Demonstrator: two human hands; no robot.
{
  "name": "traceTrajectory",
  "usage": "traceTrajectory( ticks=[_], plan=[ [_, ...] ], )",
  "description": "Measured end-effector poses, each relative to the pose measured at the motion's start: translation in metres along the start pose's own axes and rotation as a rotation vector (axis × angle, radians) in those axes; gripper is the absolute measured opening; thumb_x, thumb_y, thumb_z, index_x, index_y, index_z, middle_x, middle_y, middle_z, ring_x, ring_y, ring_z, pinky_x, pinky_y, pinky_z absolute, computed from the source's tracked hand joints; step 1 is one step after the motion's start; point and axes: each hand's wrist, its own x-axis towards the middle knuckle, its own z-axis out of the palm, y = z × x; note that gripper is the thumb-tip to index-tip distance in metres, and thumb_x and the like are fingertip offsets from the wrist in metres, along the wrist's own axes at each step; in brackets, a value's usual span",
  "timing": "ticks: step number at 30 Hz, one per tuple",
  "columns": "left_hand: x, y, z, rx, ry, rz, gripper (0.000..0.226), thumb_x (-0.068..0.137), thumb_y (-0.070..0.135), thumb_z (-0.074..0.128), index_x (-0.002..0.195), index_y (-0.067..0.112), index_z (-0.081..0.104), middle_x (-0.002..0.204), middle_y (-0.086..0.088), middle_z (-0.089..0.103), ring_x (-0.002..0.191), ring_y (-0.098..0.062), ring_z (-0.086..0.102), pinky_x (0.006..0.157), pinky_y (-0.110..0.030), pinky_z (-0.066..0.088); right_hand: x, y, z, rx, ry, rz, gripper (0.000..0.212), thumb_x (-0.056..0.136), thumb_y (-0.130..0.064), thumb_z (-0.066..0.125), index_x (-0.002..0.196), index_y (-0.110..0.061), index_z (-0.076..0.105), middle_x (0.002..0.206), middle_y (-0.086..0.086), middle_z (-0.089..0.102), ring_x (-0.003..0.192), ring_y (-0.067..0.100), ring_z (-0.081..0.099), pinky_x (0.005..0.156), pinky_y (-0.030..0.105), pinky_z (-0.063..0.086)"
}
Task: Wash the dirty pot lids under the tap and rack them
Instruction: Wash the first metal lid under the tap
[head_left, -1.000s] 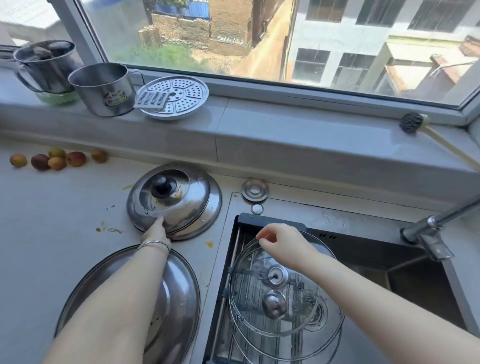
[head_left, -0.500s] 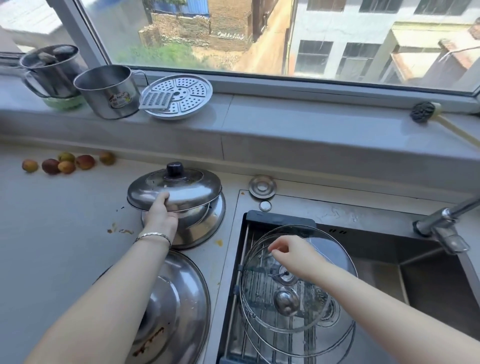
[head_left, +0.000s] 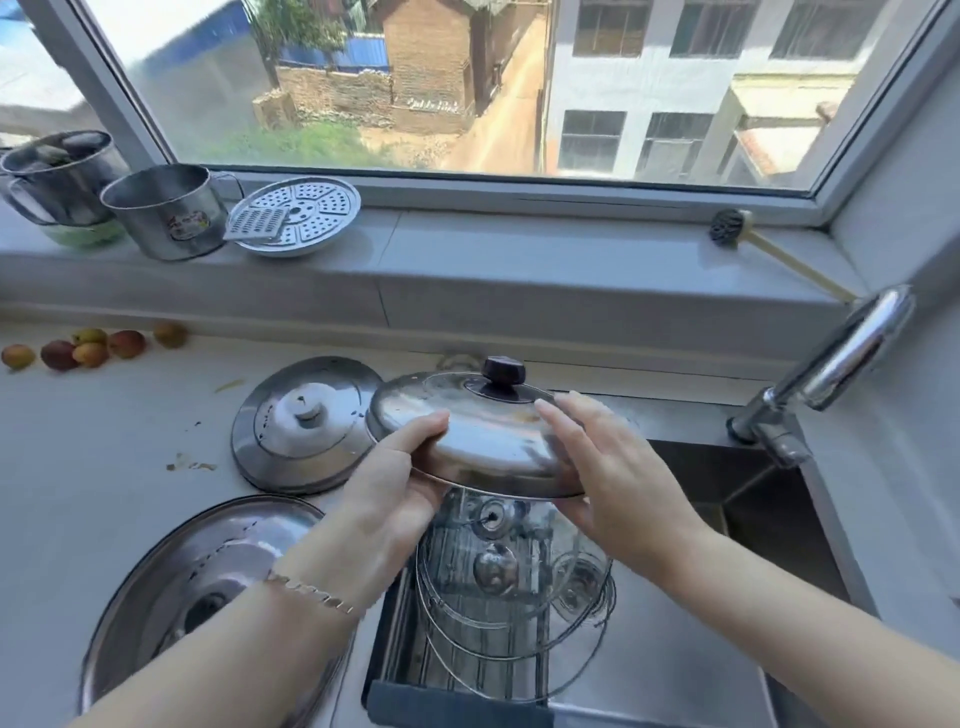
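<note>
Two hands: left hand (head_left: 395, 483) and right hand (head_left: 608, 467) both on one steel lid (head_left: 483, 431) now, in the middle of the frame.
Change: steel lid up off the counter (head_left: 104, 441), no more on top of the flat lid (head_left: 306, 421) at middle left.
Place of the steel lid: up in the air, just above the glass lids (head_left: 519, 597), dark knob on top, tipped a little.
Left grip: holds the left rim, thumb on top, fingers under.
Right grip: gone from the glass lids; now clamps the right rim, fingers laid over the top, thumb under.
Arms: both reach in from the bottom of the frame and meet at the steel lid.
Rack (head_left: 452, 670): in the sink (head_left: 753, 499), lower middle, with the glass lids standing in it and no hand on them.
Tap (head_left: 831, 364): at the right, well apart from the steel lid; no water seen.
Meaning: washing of this lid likely comes next; needs a move to the right, under the tap.
Still dirty, likely: flat lid and big lid (head_left: 208, 571) at lower left.
</note>
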Motion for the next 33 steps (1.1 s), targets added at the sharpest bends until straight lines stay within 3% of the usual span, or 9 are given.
traceTrajectory(
  ticks=[4,9,12,14,18,23,28,31,33],
  plan=[
    [-0.022,-0.044,0.042,0.111,-0.128,-0.118,0.013,0.086,0.011,0.06,0.089,-0.002,0.057,0.085,-0.015,0.065,0.075,-0.021,0.063,0.069,-0.025,0.057,-0.04,0.031,-0.047,-0.019,0.147,0.006,0.045,0.067,-0.002,0.048,0.109,-0.003,0.064,0.1,0.011,0.071,0.086,0.026,0.069,0.08,0.029,0.05],
    [-0.037,-0.086,0.079,0.684,-0.266,-0.165,0.051,0.089,0.052,0.046,0.097,0.003,0.059,0.084,-0.017,0.072,0.075,-0.027,0.07,0.063,-0.031,0.058,-0.082,0.072,-0.108,0.004,0.071,0.17,0.047,0.067,-0.02,0.04,0.101,-0.01,0.07,0.087,0.005,0.074,0.067,0.022,0.07,0.06,0.027,0.049],
    [-0.03,-0.108,0.071,1.433,-0.182,0.415,0.072,0.069,0.084,0.027,0.07,0.018,0.056,0.058,0.005,0.06,0.056,-0.014,0.06,0.058,-0.028,0.048,-0.098,0.094,-0.134,0.012,-0.123,0.294,0.045,0.069,-0.005,0.049,0.107,-0.021,0.066,0.096,0.003,0.072,0.085,0.027,0.067,0.069,0.037,0.054],
    [-0.027,-0.119,0.067,1.559,-0.185,0.887,0.076,0.06,0.091,0.016,0.074,0.027,0.053,0.074,0.013,0.056,0.072,-0.007,0.054,0.066,-0.025,0.043,-0.103,0.108,-0.141,-0.027,-0.289,0.33,0.045,0.076,-0.001,0.049,0.111,-0.027,0.062,0.101,0.0,0.068,0.095,0.029,0.06,0.077,0.038,0.048],
    [-0.018,-0.159,0.08,1.794,-0.53,0.836,0.101,0.059,0.088,0.024,0.137,0.026,0.039,0.131,0.011,0.047,0.121,-0.007,0.043,0.099,-0.02,0.033,-0.097,0.128,-0.14,-0.097,-0.564,0.366,0.046,0.08,-0.004,0.045,0.115,-0.032,0.057,0.105,0.001,0.064,0.098,0.026,0.054,0.075,0.033,0.045],
    [-0.004,-0.207,0.083,1.563,-0.337,0.873,0.066,0.078,0.062,0.017,0.106,0.022,0.06,0.089,0.003,0.069,0.085,-0.021,0.063,0.074,-0.034,0.048,-0.089,0.148,-0.127,0.167,-0.694,0.354,0.044,0.085,-0.002,0.045,0.112,-0.032,0.062,0.099,-0.014,0.061,0.091,0.009,0.05,0.065,0.022,0.038],
    [0.019,-0.22,0.077,1.485,-0.087,0.704,0.044,0.096,0.042,0.027,0.089,0.012,0.059,0.076,-0.008,0.067,0.075,-0.031,0.061,0.07,-0.041,0.049,-0.101,0.18,-0.069,0.136,-0.27,0.378,0.026,0.088,-0.022,0.057,0.113,-0.019,0.065,0.11,-0.004,0.066,0.108,0.019,0.054,0.099,0.033,0.039],
    [0.028,-0.213,0.079,1.475,0.036,0.59,0.039,0.098,0.038,0.032,0.075,0.014,0.052,0.07,-0.004,0.061,0.074,-0.029,0.058,0.066,-0.037,0.043,-0.111,0.203,-0.043,0.221,-0.16,0.764,0.035,0.088,-0.035,0.057,0.115,-0.013,0.061,0.116,0.004,0.061,0.114,0.023,0.051,0.096,0.034,0.039],
    [0.034,-0.207,0.084,1.49,0.087,0.561,0.041,0.098,0.042,0.031,0.07,0.016,0.048,0.067,-0.001,0.057,0.073,-0.027,0.055,0.063,-0.034,0.036,-0.111,0.218,-0.031,0.356,-0.079,1.087,0.036,0.09,-0.043,0.046,0.09,-0.013,0.065,0.099,0.009,0.065,0.098,0.029,0.058,0.082,0.035,0.044]
  ],
)
